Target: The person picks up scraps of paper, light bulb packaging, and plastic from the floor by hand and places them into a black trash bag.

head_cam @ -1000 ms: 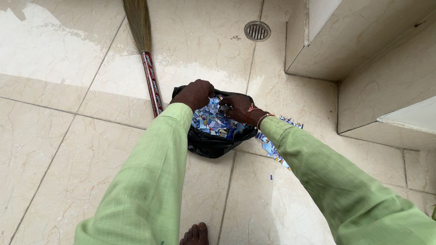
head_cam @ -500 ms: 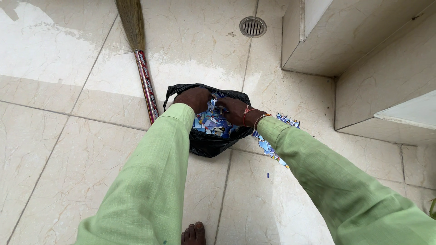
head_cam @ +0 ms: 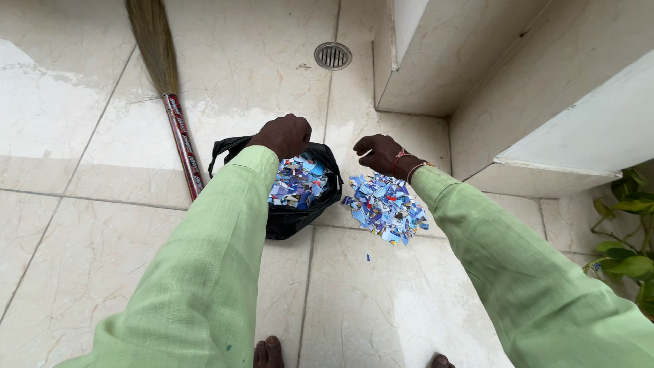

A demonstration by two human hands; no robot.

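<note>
Left hand point(head_cam: 283, 134) fingers curled shut into a fist, knuckles up, bunching the far rim of the black plastic bag point(head_cam: 296, 217); thin glossy crinkled film, mouth held open. Right hand point(head_cam: 380, 151) fingers bent down and loosely curled, palm toward the floor, hovering at the far edge of the loose pile of paper scraps point(head_cam: 385, 206); cannot tell if it pinches any scraps. Thread bands and a bangle at the right wrist. Scraps are small, flat, jagged bits, mostly blue with white and red, heaped on the floor just right of the bag; more of the same scraps point(head_cam: 297, 180) fill the bag's open mouth. One tiny blue bit lies apart, nearer the person. Both arms stretch forward in pale green woven sleeves point(head_cam: 204, 272), left one crossing over the bag's near side. Floor point(head_cam: 88, 225) is glossy beige marbled tile with thin grout lines. Broom point(head_cam: 167, 88) lies left of the bag, soft straw-like bristles, red patterned handle. Round metal slotted drain point(head_cam: 333, 55) beyond the bag. Stone step point(head_cam: 477, 82) at right, green leafy plant point(head_cam: 627, 238) at the right edge. Bare toes point(head_cam: 267, 353) at the bottom.
</note>
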